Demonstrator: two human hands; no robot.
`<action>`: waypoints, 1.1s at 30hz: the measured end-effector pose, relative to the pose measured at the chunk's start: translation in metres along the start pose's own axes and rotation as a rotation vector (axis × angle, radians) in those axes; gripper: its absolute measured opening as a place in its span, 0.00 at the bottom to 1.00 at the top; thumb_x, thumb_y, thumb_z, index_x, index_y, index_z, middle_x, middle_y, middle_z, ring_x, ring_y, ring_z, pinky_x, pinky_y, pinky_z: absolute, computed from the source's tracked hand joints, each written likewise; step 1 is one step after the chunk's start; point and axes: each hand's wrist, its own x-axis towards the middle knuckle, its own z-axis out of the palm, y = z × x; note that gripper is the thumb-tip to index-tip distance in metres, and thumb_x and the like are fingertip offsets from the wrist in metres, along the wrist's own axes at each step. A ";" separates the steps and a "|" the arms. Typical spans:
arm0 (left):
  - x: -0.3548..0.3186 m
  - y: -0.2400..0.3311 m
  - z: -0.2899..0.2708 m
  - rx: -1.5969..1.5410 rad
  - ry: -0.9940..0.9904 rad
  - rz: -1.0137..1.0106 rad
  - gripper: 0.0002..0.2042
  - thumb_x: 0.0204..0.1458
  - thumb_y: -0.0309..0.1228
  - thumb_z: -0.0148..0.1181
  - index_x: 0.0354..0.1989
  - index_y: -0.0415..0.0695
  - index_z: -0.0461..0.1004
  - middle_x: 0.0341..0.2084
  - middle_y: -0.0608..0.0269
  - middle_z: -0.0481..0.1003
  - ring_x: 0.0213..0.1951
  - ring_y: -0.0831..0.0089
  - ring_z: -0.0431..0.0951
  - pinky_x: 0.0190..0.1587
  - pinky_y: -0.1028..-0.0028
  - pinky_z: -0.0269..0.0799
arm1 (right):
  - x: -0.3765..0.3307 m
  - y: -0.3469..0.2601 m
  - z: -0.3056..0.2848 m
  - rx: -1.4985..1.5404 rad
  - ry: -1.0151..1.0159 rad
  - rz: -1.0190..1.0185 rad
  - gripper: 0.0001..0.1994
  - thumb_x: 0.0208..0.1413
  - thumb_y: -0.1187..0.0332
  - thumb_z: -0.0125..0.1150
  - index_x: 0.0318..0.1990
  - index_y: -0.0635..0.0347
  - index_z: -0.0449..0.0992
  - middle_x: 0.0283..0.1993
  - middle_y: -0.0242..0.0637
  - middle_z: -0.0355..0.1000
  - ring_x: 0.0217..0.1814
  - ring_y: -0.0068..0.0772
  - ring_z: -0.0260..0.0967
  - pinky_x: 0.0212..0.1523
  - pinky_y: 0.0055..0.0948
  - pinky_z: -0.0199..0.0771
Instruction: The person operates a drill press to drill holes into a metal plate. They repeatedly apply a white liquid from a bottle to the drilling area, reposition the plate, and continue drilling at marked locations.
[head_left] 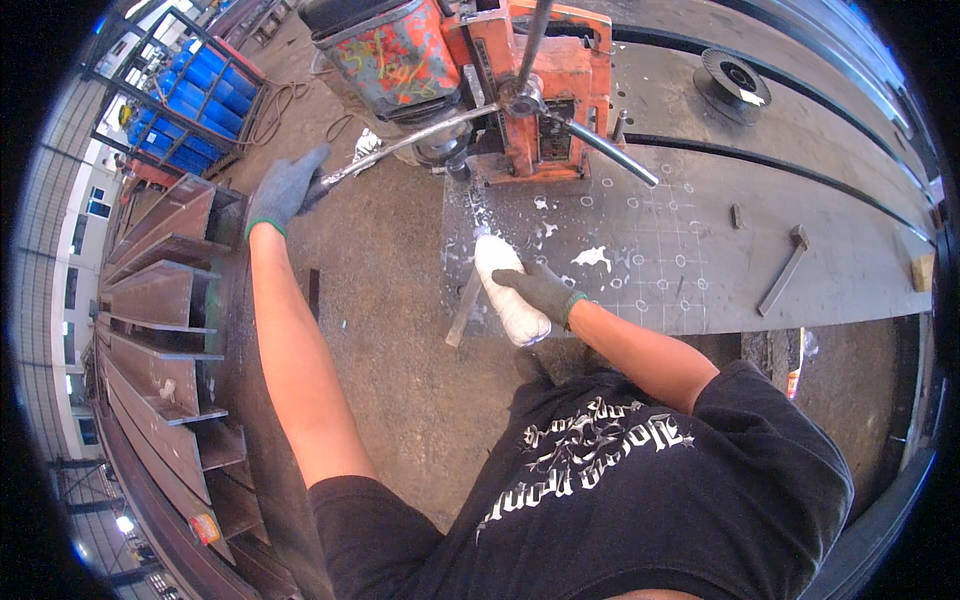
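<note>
My left hand, in a grey glove with a green cuff, is at the outer end of a long metal feed lever, its fingers about the bar. The lever runs to the hub of an orange magnetic drill standing on a steel plate. My right hand, also gloved, grips a crumpled white plastic bottle. Its narrow end points away from me, at the plate's left part below the drill chuck. White liquid splashes and rows of chalked circles mark the plate.
A hammer and a small metal piece lie right on the plate. Farther back sits a black wire spool. Steel beams are stacked along the left. Blue gas cylinders stand in a rack at the far left.
</note>
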 end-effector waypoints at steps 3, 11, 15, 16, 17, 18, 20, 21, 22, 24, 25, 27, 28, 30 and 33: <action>0.001 -0.008 0.002 -0.012 0.015 0.044 0.35 0.63 0.63 0.52 0.20 0.40 0.79 0.16 0.60 0.74 0.20 0.69 0.74 0.30 0.65 0.68 | 0.001 0.000 0.000 -0.042 -0.003 -0.015 0.31 0.61 0.52 0.69 0.62 0.70 0.77 0.54 0.48 0.82 0.50 0.36 0.81 0.51 0.37 0.81; 0.012 -0.030 0.004 0.374 0.056 0.341 0.21 0.68 0.50 0.51 0.35 0.47 0.82 0.18 0.56 0.74 0.21 0.65 0.75 0.30 0.62 0.69 | -0.001 -0.009 -0.001 -0.235 0.080 -0.190 0.41 0.54 0.49 0.75 0.68 0.69 0.69 0.61 0.56 0.78 0.60 0.48 0.79 0.59 0.44 0.78; 0.023 -0.033 0.009 0.450 0.105 0.469 0.11 0.67 0.38 0.53 0.50 0.51 0.79 0.20 0.55 0.76 0.22 0.64 0.77 0.32 0.60 0.73 | 0.009 0.002 -0.010 -0.362 0.150 -0.364 0.46 0.47 0.50 0.81 0.70 0.61 0.66 0.63 0.54 0.77 0.64 0.54 0.77 0.63 0.46 0.77; 0.036 -0.052 0.011 0.524 0.153 0.563 0.12 0.66 0.36 0.53 0.54 0.52 0.78 0.21 0.56 0.76 0.22 0.64 0.77 0.32 0.60 0.73 | 0.005 -0.001 -0.011 -0.461 0.131 -0.378 0.45 0.47 0.49 0.81 0.69 0.60 0.67 0.63 0.54 0.77 0.64 0.54 0.77 0.63 0.47 0.77; 0.032 -0.059 0.014 0.602 0.200 0.668 0.14 0.65 0.33 0.54 0.58 0.52 0.77 0.21 0.57 0.77 0.22 0.65 0.77 0.32 0.60 0.74 | -0.006 -0.013 -0.009 -0.554 0.121 -0.394 0.44 0.46 0.48 0.81 0.68 0.59 0.68 0.62 0.53 0.77 0.64 0.54 0.77 0.63 0.48 0.77; 0.027 -0.067 0.018 0.511 0.115 0.506 0.16 0.65 0.31 0.54 0.61 0.53 0.75 0.22 0.57 0.77 0.23 0.63 0.78 0.32 0.60 0.75 | -0.020 -0.025 -0.010 -0.545 0.077 -0.403 0.43 0.46 0.49 0.82 0.67 0.56 0.68 0.60 0.52 0.78 0.63 0.55 0.77 0.63 0.49 0.77; 0.017 -0.026 0.013 0.322 -0.052 0.235 0.22 0.64 0.28 0.55 0.66 0.55 0.72 0.25 0.58 0.79 0.23 0.61 0.79 0.33 0.59 0.77 | -0.021 -0.017 -0.016 -0.675 0.076 -0.440 0.43 0.46 0.50 0.82 0.68 0.55 0.68 0.60 0.51 0.79 0.63 0.54 0.77 0.62 0.49 0.78; 0.010 -0.022 0.012 0.345 -0.041 0.257 0.19 0.64 0.31 0.54 0.63 0.54 0.73 0.26 0.56 0.80 0.25 0.59 0.80 0.34 0.58 0.77 | -0.020 -0.013 -0.020 -0.741 0.063 -0.463 0.44 0.46 0.50 0.83 0.68 0.54 0.68 0.60 0.50 0.79 0.63 0.54 0.77 0.62 0.49 0.78; 0.006 -0.017 0.009 0.372 -0.024 0.281 0.17 0.64 0.33 0.54 0.60 0.53 0.75 0.28 0.54 0.81 0.28 0.57 0.81 0.35 0.57 0.77 | -0.018 -0.012 -0.024 -0.763 0.029 -0.492 0.43 0.46 0.51 0.83 0.68 0.53 0.68 0.61 0.49 0.78 0.64 0.54 0.77 0.63 0.48 0.77; 0.000 -0.008 0.009 0.424 -0.005 0.342 0.14 0.64 0.38 0.54 0.54 0.51 0.78 0.30 0.51 0.82 0.32 0.53 0.83 0.38 0.54 0.77 | -0.019 -0.008 -0.030 -0.759 -0.007 -0.520 0.44 0.45 0.53 0.83 0.70 0.55 0.68 0.61 0.49 0.78 0.64 0.54 0.77 0.63 0.48 0.77; -0.002 -0.006 0.007 0.454 0.011 0.372 0.14 0.64 0.41 0.53 0.51 0.50 0.79 0.32 0.49 0.83 0.34 0.51 0.84 0.39 0.53 0.77 | -0.018 -0.009 -0.033 -0.755 -0.026 -0.542 0.45 0.45 0.55 0.83 0.71 0.56 0.67 0.62 0.48 0.78 0.65 0.54 0.77 0.64 0.48 0.77; -0.006 -0.009 0.005 0.516 0.043 0.432 0.16 0.65 0.46 0.53 0.45 0.49 0.82 0.35 0.46 0.84 0.38 0.48 0.85 0.42 0.51 0.78 | -0.012 -0.005 -0.047 -0.790 -0.067 -0.580 0.45 0.47 0.59 0.82 0.73 0.56 0.66 0.63 0.48 0.78 0.65 0.54 0.76 0.65 0.47 0.76; 0.023 -0.053 0.013 0.723 0.194 0.584 0.12 0.67 0.42 0.51 0.51 0.54 0.77 0.36 0.49 0.84 0.39 0.47 0.85 0.42 0.49 0.76 | -0.008 -0.008 -0.054 -0.818 -0.117 -0.607 0.45 0.47 0.61 0.81 0.74 0.57 0.65 0.63 0.48 0.77 0.65 0.54 0.76 0.65 0.47 0.76; 0.020 -0.044 0.012 0.642 0.127 0.494 0.14 0.68 0.42 0.49 0.52 0.54 0.78 0.36 0.48 0.84 0.39 0.46 0.85 0.43 0.48 0.76 | -0.009 -0.035 -0.075 -0.922 -0.102 -0.614 0.38 0.53 0.64 0.77 0.72 0.56 0.67 0.64 0.47 0.77 0.66 0.46 0.76 0.64 0.43 0.77; 0.015 -0.029 0.013 0.397 0.117 0.282 0.17 0.70 0.46 0.46 0.56 0.57 0.79 0.36 0.43 0.83 0.40 0.45 0.85 0.45 0.47 0.76 | -0.034 -0.130 -0.051 -1.025 0.015 -0.642 0.28 0.60 0.69 0.70 0.68 0.60 0.71 0.62 0.46 0.79 0.63 0.38 0.78 0.63 0.37 0.78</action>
